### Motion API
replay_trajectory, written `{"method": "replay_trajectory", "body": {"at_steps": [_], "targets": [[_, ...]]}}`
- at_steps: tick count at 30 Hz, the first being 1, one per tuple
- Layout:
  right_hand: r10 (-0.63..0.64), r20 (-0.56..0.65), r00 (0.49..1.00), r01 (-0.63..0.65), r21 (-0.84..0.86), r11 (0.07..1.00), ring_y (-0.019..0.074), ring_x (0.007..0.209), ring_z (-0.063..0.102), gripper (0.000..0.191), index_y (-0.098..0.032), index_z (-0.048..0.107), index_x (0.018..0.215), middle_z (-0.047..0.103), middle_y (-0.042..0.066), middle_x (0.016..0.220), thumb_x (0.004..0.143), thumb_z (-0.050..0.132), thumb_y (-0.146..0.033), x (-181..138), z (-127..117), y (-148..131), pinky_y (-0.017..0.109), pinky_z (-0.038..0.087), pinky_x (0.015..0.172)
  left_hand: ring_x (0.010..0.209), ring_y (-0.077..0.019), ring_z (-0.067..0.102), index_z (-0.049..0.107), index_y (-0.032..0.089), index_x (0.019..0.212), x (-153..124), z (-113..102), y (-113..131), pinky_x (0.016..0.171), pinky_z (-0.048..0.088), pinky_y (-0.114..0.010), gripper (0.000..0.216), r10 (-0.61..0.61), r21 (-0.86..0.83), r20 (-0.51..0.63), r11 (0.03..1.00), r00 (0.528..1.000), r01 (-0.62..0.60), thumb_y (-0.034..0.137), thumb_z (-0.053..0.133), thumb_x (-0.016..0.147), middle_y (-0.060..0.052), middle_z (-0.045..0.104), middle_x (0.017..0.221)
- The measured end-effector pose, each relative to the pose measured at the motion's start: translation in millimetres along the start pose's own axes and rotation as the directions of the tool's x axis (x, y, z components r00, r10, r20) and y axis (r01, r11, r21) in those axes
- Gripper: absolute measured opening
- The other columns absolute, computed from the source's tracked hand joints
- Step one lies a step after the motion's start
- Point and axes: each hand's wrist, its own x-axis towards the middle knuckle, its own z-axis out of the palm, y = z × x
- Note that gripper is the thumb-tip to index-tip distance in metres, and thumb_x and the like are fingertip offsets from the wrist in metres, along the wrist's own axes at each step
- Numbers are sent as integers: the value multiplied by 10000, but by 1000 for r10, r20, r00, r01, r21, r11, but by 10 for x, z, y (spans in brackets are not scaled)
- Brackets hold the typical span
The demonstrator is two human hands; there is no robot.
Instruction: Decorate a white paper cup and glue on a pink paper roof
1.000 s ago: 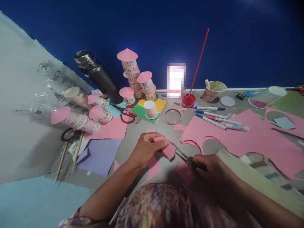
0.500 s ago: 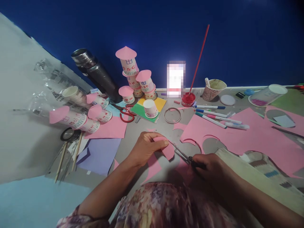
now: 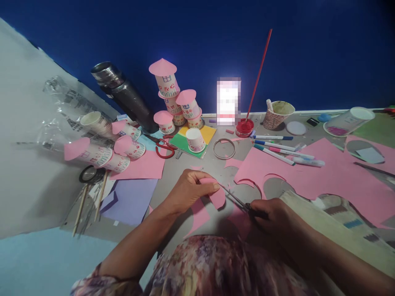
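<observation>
My left hand (image 3: pixel 188 191) pinches a small pink paper piece (image 3: pixel 217 198) just above the grey table. My right hand (image 3: pixel 273 213) grips the dark handles of a pair of scissors (image 3: pixel 236 200). The thin blades point up-left and meet the edge of the pink piece. Two more pink offcuts (image 3: pixel 199 216) lie under and between my hands.
A large pink sheet (image 3: pixel 324 174) with round cut-outs lies at right, with markers (image 3: pixel 279 153) above it. Paper-cup houses with pink roofs (image 3: pixel 173 98) stand at the back, others lie at left (image 3: pixel 101 154). Red scissors (image 3: pixel 163 149), a tape ring (image 3: pixel 224 149), a red paint pot (image 3: pixel 244 127), a flask (image 3: pixel 125 96) and a lit phone (image 3: pixel 228 100) are nearby.
Both hands keep their grips almost in place. The scissor blades have worked slightly further along the edge of the pink piece. The view has dropped a little.
</observation>
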Motion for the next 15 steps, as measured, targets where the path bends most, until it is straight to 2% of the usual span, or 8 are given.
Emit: {"method": "replay_trajectory", "body": {"at_steps": [6, 11, 15], "targets": [[11, 11, 1000, -11, -11, 1000, 130, 618, 267, 240, -222, 349, 657, 347, -56, 593, 816, 528, -211, 5, -3, -26, 270, 230, 555, 584, -126, 523, 776, 158, 636, 4, -3, 23, 583, 389, -258, 167, -35, 51, 17, 998, 999, 34, 315, 820, 673, 0, 656, 588], [10, 62, 998, -9, -10, 1000, 124, 608, 315, 206, -216, 361, 656, 403, -48, 596, 780, 523, -181, 11, -28, 38, 264, 247, 560, 604, -127, 523, 758, 153, 616, -3, -20, 63, 593, 400, -256, 178, -41, 96, 46, 995, 998, 37, 312, 792, 688, 0, 641, 594], [32, 78, 996, -32, -4, 999, 124, 612, 305, 210, -215, 356, 655, 382, -48, 593, 782, 520, -184, 10, -26, 9, 260, 248, 557, 618, -132, 519, 744, 149, 605, -8, -30, 79, 597, 399, -260, 199, -41, 140, 64, 990, 997, 32, 318, 774, 705, -2, 629, 594]]}}
